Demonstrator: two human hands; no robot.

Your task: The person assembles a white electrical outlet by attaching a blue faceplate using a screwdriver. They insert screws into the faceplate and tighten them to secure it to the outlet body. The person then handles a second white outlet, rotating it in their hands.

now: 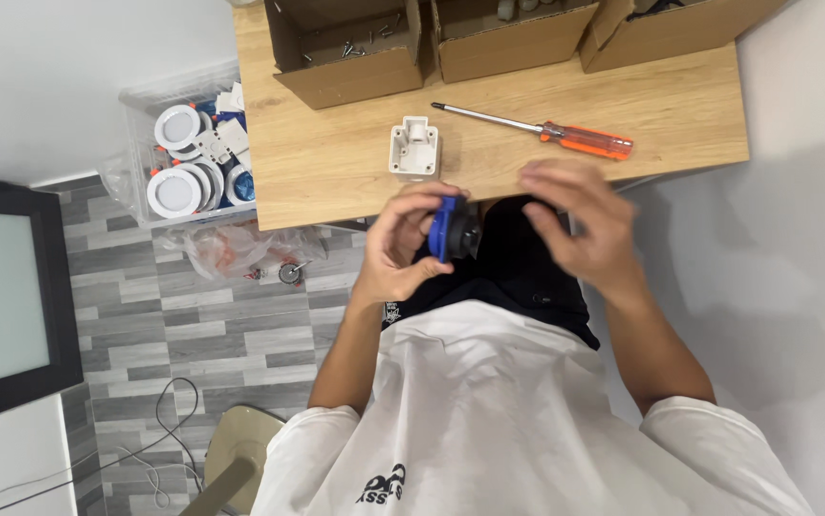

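Fingers of the left hand (401, 250) are closed around a blue and black part (451, 229), held just off the wooden table (336, 162) edge. Beside it the right hand (580, 225) is blurred, seemingly open and empty.

Blue-black part (451, 229); white housing (414, 148); orange-handled screwdriver (546, 130) (clear-tinted); light wood table (336, 162); grey plank floor (193, 325).
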